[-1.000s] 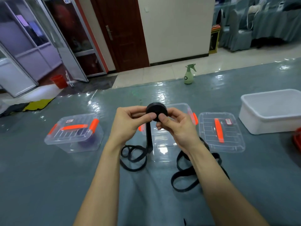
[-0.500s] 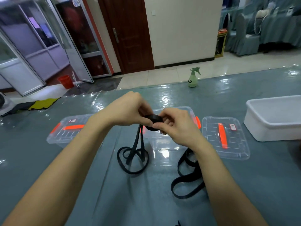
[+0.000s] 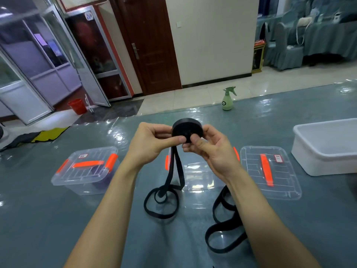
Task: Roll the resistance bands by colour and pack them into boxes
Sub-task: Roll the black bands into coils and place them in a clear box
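Both hands hold a half-rolled black resistance band roll [image 3: 186, 127] above the table. My left hand [image 3: 152, 143] pinches its left side with thumb and fingers. My right hand [image 3: 210, 149] pinches its right side. The band's loose tail [image 3: 161, 202] hangs down and lies in loops on the table. A second black band [image 3: 222, 233] lies loose under my right forearm. An open clear box [image 3: 197, 178] stands behind the hands, partly hidden. Its clear lid [image 3: 270, 171] with an orange handle lies to the right. A shut clear box [image 3: 85, 169] with orange clips stands at the left.
A white plastic tub [image 3: 324, 149] stands at the right edge of the grey-green table [image 3: 58, 219]. A green spray bottle [image 3: 227, 100] stands at the table's far edge. A door, glass panels and a red bucket [image 3: 77, 106] are beyond.
The roll has turned from lying flat and low between the hands to standing up higher, its broad face toward me. The hanging tail looks shorter.
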Available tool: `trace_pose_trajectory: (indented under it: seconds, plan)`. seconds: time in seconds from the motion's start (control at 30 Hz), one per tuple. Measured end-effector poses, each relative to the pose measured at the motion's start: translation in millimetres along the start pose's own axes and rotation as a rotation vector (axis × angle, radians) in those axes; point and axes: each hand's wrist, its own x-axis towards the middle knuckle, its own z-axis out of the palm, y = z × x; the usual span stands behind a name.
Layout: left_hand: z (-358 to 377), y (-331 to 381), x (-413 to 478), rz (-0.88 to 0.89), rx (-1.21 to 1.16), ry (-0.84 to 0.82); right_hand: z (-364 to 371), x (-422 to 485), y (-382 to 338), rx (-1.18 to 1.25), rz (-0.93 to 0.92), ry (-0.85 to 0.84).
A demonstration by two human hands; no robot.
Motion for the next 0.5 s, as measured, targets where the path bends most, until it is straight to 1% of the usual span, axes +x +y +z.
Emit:
trace_pose_trajectory:
  seconds: [0.03,0.07,0.13,0.23,0.3,0.33,0.4,0.43,0.47,0.5]
  plan:
    - [-7,1,0,-0.014,0.070,-0.035,-6,0,-3,-0.133,0.039,-0.034]
    - [-13,3,1,-0.024,0.169,-0.074,-13,0,-6,-0.320,0.078,-0.069]
    - [-22,8,8,-0.015,0.481,-0.149,-19,-1,-9,-0.691,0.108,-0.092]
    - [-21,23,23,0.080,1.008,-0.310,-10,2,-3,-0.985,-0.035,-0.076]
    - [-13,32,30,0.149,1.252,-0.379,1,5,5,-1.101,-0.068,-0.105]
    - [-9,34,33,0.179,1.310,-0.399,4,6,8,-1.127,-0.076,-0.113]
    - [-5,36,37,0.223,1.336,-0.401,1,7,11,-1.112,-0.086,-0.097]
    - [-7,36,38,0.224,1.295,-0.387,-3,8,9,-1.072,-0.095,-0.070]
    - [-11,36,40,0.199,1.192,-0.375,-8,8,7,-1.014,-0.112,-0.040]
    - [-17,35,39,0.146,1.020,-0.359,-12,8,5,-0.940,-0.130,-0.013]
